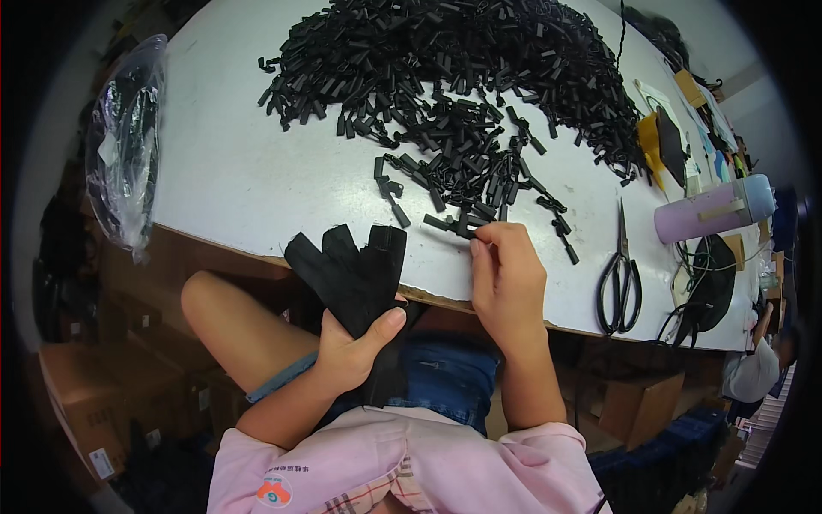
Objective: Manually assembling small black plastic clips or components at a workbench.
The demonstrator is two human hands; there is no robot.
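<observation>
Fingers of the left hand clasp fanned black fabric strips.

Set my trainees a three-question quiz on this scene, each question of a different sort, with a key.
1. What does the left hand hold?
2. True or false: the scissors lie to the left of the bottle.
3. Which is nearest the right hand? A) bag B) black pieces C) bottle

Key:
1. Black strips
2. True
3. B
</observation>
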